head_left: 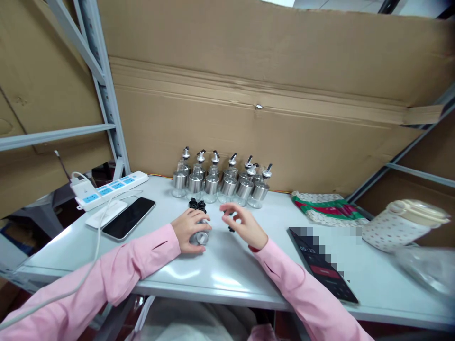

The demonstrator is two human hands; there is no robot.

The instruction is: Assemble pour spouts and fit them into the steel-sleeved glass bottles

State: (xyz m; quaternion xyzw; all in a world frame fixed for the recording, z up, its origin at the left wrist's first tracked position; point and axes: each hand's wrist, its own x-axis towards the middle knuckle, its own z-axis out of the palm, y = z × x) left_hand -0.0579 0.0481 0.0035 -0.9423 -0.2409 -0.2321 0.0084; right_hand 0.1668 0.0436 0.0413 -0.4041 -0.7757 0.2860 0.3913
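My left hand (190,231) rests near the table's front, its fingers curved round a silver round-topped part (202,238). The palm side of that grip is hidden. Just beyond it lies a cluster of small black plastic fittings (197,205). To the right, my right hand (243,225) is raised with thumb and index finger bent toward each other. A small black piece (231,229) shows under its fingers, mostly covered by them. Behind both hands, several glass oil bottles (230,184) with steel bands and pourer spouts stand upright in rows.
On the left are a black phone (129,219), a white charger block and a power strip (113,189) with cables. A tablet (323,265), a patterned cloth (329,209), a spotted cream container (398,227) and a clear plastic bag lie right. Cardboard (284,137) walls the back.
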